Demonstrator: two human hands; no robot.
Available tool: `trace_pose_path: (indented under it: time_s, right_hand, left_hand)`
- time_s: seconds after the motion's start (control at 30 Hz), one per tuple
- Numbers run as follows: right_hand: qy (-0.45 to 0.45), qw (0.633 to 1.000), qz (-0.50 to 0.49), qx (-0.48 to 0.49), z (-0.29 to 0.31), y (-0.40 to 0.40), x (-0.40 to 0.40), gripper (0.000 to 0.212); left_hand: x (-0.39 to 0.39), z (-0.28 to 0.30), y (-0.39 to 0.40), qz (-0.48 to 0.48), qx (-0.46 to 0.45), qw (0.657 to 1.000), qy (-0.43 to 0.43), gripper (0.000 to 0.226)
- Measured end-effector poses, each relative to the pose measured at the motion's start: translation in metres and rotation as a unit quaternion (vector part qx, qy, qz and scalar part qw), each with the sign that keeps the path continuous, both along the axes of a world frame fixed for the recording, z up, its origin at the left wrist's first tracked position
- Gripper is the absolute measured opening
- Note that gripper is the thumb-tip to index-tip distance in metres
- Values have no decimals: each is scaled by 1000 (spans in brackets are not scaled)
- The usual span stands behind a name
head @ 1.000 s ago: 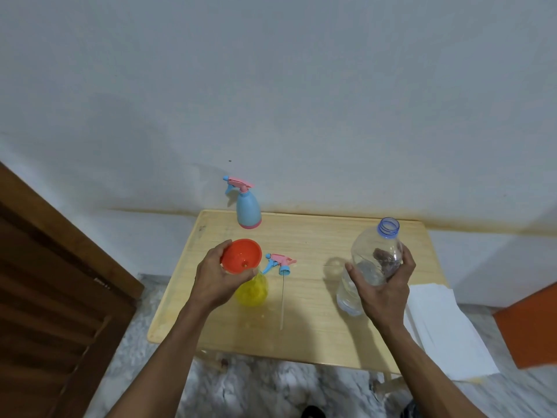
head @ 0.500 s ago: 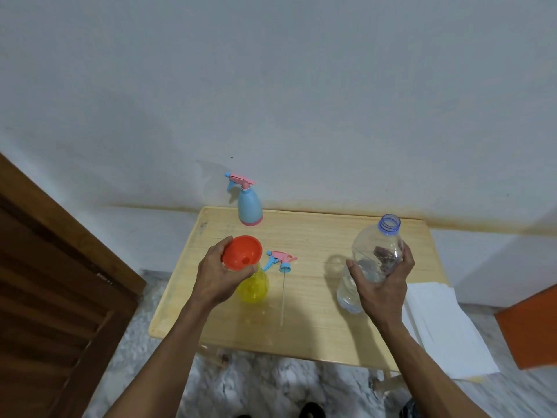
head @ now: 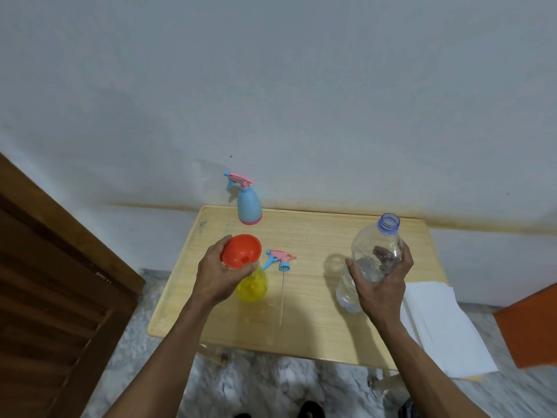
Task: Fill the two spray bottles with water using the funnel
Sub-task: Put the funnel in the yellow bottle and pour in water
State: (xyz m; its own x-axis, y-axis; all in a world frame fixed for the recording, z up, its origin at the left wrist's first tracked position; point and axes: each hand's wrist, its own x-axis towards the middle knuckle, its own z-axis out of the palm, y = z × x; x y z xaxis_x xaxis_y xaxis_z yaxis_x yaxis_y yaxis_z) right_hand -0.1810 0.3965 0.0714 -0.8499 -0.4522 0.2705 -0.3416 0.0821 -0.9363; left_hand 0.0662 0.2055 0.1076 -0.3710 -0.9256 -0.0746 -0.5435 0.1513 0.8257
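the left hand (head: 215, 274) is curled round the rim of an orange funnel (head: 242, 251). the funnel sits on top of a yellow spray bottle (head: 253, 286), which stands on the desk (head: 313, 327) near its left side. the funnel is tilted a little, so you can look into its wide mouth and see the small hole at the bottom. the hand hides the neck of the yellow bottle, so i cannot tell how deep the funnel goes in.

just to the right of the yellow bottle lies a pink and blue spray top (head: 281, 258), flat on the desk, with its thin tube (head: 282, 297) pointing toward the near edge.

the right hand (head: 381, 288) is wrapped round the middle of a big clear water bottle (head: 373, 260). the fingers go round the far side and the thumb is on the near side. the bottle has no cap on its blue neck and leans a bit to the right. there is some water low down in it. i cannot tell if its bottom touches the desk.

a blue spray bottle (head: 248, 203) with a pink and blue top stands at the back edge of the desk, close to the wall (head: 301, 86), well apart from both hands.

white paper (head: 440, 324) lies at the right end of the desk and hangs over its edge.
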Motion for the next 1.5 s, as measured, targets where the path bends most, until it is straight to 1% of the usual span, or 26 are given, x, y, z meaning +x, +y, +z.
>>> trace_pose_path:
  time_s: [0.2, 0.33, 0.47, 0.63, 0.73, 0.87, 0.93, 1.0, 1.1, 1.17, 1.2, 1.27, 1.33, 1.4, 1.47, 1.5]
  right_hand:
    - [-1, 1000, 2, -5, -1, 0, 0, 107]
    - [0, 1000, 1, -4, 0, 0, 0, 107]
    - [-3, 1000, 0, -3, 0, 0, 1, 107]
    - [4, 1000, -1, 2, 0, 0, 0, 107]
    - [8, 1000, -1, 4, 0, 0, 0, 107]
    - [9, 1000, -2, 3, 0, 1, 1, 107]
    - [10, 1000, -1, 0, -1, 0, 0, 107]
    - [4, 1000, -2, -5, -1, -1, 0, 106]
    - [-2, 1000, -2, -9, -2, -2, -1, 106]
    - [0, 1000, -7, -11, -3, -2, -2, 106]
    - [3, 1000, -7, -12, -4, -2, -2, 107]
    - [5, 1000, -4, -10, -6, -3, -4, 107]
    - [-3, 1000, 1, -14, -6, -2, -4, 107]
    - [-11, 1000, 5, -18, -4, -1, -3, 107]
    - [-18, 1000, 5, -18, -3, -1, -3, 106]
    - [-23, 1000, 7, -18, -3, -1, -3, 105]
  left_hand:
    - [-1, -1, 1, 4, 9, 1000, 14, 92]
    - [0, -5, 2, 6, 27, 999, 43, 95]
    - [1, -9, 5, 18, 66, 993, 95, 107]
    - [-1, -11, 10, 60, 109, 973, 196, 103]
    - [-3, -10, 10, 87, 130, 959, 236, 100]
    - [-10, 3, 13, 106, 106, 950, 274, 100]
    - [-15, 13, 14, 108, 90, 947, 289, 94]
    - [-24, 25, 16, 98, 76, 946, 298, 89]
    - [-47, 40, 21, 50, 71, 950, 299, 89]
    - [-67, 42, 27, 14, 52, 965, 257, 90]
    - [-76, 39, 29, -5, 30, 977, 211, 89]
    - [-95, 25, 34, -55, -20, 993, 99, 86]
    - [-110, 3, 39, -108, -49, 993, -25, 87]
    - [-123, -21, 43, -172, -48, 971, -159, 90]
    - [-135, -44, 47, -235, -53, 930, -276, 89]
    - [-140, -54, 49, -257, -63, 910, -320, 87]
